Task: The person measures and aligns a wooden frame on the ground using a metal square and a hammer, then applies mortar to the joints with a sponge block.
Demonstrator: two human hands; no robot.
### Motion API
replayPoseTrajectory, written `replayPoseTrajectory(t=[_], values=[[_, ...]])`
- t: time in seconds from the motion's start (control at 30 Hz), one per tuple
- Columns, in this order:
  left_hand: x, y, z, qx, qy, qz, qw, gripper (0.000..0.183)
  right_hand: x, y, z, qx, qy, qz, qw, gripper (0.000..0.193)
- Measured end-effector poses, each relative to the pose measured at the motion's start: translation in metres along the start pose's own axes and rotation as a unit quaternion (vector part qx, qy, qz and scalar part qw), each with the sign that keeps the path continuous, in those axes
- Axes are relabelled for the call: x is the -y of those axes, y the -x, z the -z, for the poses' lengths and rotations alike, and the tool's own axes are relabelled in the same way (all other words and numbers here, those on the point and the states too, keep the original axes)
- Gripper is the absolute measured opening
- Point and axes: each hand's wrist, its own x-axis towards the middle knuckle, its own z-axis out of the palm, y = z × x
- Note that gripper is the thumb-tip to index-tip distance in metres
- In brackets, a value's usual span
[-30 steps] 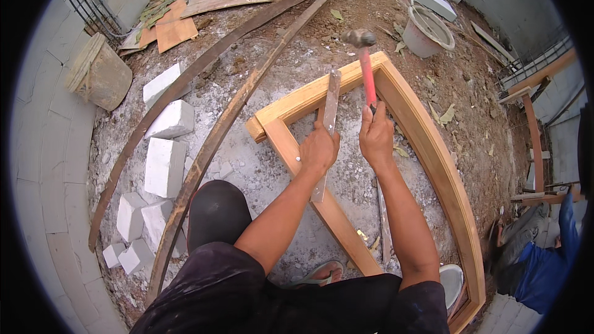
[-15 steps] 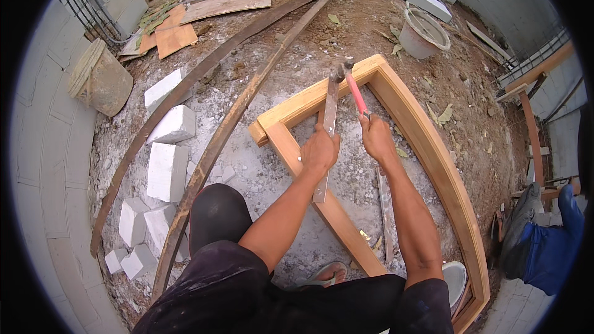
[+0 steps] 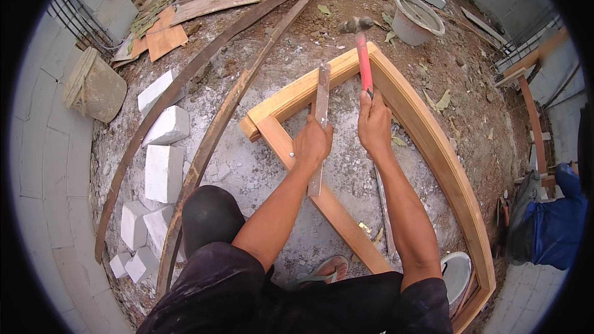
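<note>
My left hand (image 3: 311, 143) is closed around a flat, worn metal-looking strip (image 3: 322, 89), which lies across a wooden frame (image 3: 455, 179). The strip's far end rests at the frame's far rail, and its near end reaches over a slanting wooden bar (image 3: 349, 232). In my right hand (image 3: 375, 127) is a hammer (image 3: 364, 65) with a red handle. Its dark metal head is up beyond the far corner of the frame, apart from the strip. Both hands are above the frame's opening.
White blocks (image 3: 164, 173) and two long dark boards (image 3: 226, 108) lie on the left. Buckets stand at left (image 3: 99, 86) and far right (image 3: 417, 21). A round pale container (image 3: 456, 277) sits inside the frame's near right. Blue cloth (image 3: 560, 229) shows at the right edge.
The hammer head has come off the strip's far end and risen away from it. The strip stays in my left hand, shifted slightly leftward in view.
</note>
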Motion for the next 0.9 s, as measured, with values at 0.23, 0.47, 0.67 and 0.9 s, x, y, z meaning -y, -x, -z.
replayPoseTrajectory(t=[0.23, 0.47, 0.67, 0.9], values=[[-0.006, -0.001, -0.004, 0.003, -0.002, -0.002, 1.000, 0.049, -0.029, -0.026, -0.006, 0.126, 0.136, 0.021, 0.982, 0.041], [-0.007, -0.005, -0.011, -0.013, -0.017, -0.019, 1.000, 0.051, -0.034, -0.015, -0.008, -0.012, 0.064, 0.027, 0.998, 0.045], [0.001, -0.010, -0.019, -0.015, -0.023, -0.037, 0.999, 0.051, -0.036, -0.015, -0.019, 0.123, 0.073, -0.015, 0.990, 0.045], [0.003, -0.002, -0.020, -0.047, 0.009, -0.101, 0.994, 0.052, -0.030, 0.025, 0.007, 0.175, -0.046, -0.009, 0.984, 0.053]])
